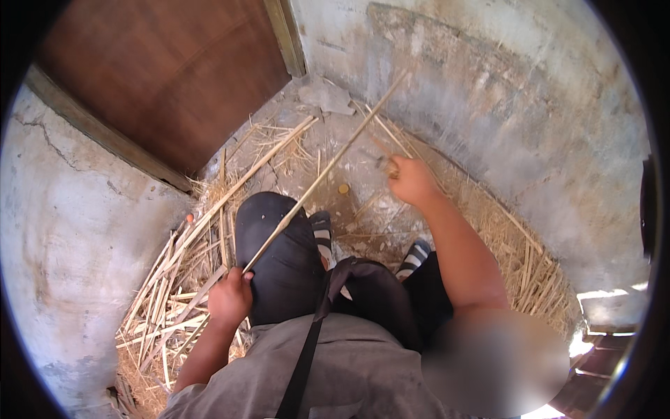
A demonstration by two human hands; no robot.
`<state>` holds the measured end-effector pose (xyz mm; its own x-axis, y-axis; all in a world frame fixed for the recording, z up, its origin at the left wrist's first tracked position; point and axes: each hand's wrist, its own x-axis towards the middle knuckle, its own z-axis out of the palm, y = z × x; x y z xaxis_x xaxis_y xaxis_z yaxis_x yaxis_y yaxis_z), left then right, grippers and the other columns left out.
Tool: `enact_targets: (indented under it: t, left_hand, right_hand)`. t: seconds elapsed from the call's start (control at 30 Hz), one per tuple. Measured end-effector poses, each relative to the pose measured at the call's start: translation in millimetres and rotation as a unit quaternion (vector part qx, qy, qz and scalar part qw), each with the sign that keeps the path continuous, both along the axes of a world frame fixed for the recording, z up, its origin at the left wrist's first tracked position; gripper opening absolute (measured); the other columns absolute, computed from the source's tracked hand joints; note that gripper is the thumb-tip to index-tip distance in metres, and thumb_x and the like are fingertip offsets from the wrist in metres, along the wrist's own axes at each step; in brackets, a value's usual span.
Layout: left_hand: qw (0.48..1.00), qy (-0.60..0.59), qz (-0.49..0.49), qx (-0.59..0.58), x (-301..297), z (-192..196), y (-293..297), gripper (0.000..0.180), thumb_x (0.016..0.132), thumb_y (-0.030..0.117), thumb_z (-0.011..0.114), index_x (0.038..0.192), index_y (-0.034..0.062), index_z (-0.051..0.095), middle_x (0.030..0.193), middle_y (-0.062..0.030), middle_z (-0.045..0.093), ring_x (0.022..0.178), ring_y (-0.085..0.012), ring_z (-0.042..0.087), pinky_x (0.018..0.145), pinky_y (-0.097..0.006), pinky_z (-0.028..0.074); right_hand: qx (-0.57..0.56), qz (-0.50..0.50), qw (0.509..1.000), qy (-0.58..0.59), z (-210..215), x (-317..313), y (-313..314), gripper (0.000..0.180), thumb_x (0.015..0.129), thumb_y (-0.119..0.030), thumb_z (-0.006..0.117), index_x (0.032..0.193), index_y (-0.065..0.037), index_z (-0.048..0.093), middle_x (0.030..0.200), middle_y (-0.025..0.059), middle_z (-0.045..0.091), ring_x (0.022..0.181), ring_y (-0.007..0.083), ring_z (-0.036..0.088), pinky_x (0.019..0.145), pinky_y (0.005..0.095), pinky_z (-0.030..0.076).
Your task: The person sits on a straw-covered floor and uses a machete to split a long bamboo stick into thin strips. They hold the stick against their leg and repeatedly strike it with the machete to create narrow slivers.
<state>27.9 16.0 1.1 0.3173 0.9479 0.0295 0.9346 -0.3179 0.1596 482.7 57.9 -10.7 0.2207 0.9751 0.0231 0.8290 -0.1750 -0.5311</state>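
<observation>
My left hand [230, 297] is closed around the near end of a long, thin bamboo strip [329, 171]. From there the strip slants up over my left knee [269, 255] toward the far wall. To the right of the strip, my right hand [413, 180] is raised in a fist around a short tool [393, 167] with a tan handle. Its front part is smeared by motion, so its kind is unclear. This tool and the bamboo strip are apart.
Split bamboo strips [164, 293] and shavings are heaped on my left; more shavings [530, 279] line the right wall [516, 133]. A small yellow round thing [343, 188] lies on the floor between my feet and the far corner. A brown door [174, 77] stands at far left.
</observation>
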Motion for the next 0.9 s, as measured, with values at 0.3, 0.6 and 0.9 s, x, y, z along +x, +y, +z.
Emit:
enact_targets:
  t: [0.3,0.6,0.9]
  left_hand:
    - [1.000,-0.004,-0.011,0.027,2.0,5.1,-6.7,0.020,0.097,0.024,0.065,0.092,0.0065,0.058,0.071,-0.0213,0.066,0.064,-0.0440,0.066,0.058,-0.055,0.050]
    - [0.999,-0.030,0.012,-0.017,1.4,9.4,-6.9,0.018,0.100,0.022,0.061,0.096,0.0058,0.056,0.070,-0.0260,0.064,0.067,-0.0494,0.064,0.059,-0.059,0.047]
    - [0.999,-0.016,-0.002,-0.049,-1.3,12.1,4.7,0.022,0.101,0.027,0.062,0.096,0.0058,0.056,0.068,-0.0248,0.065,0.066,-0.0488,0.065,0.060,-0.058,0.049]
  right_hand:
    - [-0.018,0.148,0.987,-0.062,21.6,-29.4,-7.7,0.027,0.081,-0.013,0.068,0.107,-0.007,0.068,0.088,0.0212,0.071,0.086,0.0406,0.070,0.076,0.0500,0.056]
    - [0.013,0.129,0.989,-0.067,23.3,-41.4,-7.3,0.023,0.078,-0.013,0.070,0.100,-0.008,0.068,0.082,0.0217,0.070,0.082,0.0411,0.070,0.072,0.0506,0.055]
    - [0.011,0.028,0.997,-0.078,5.6,-10.7,0.2,0.021,0.082,-0.015,0.071,0.101,-0.008,0.066,0.087,0.0197,0.071,0.086,0.0391,0.071,0.077,0.0500,0.056]
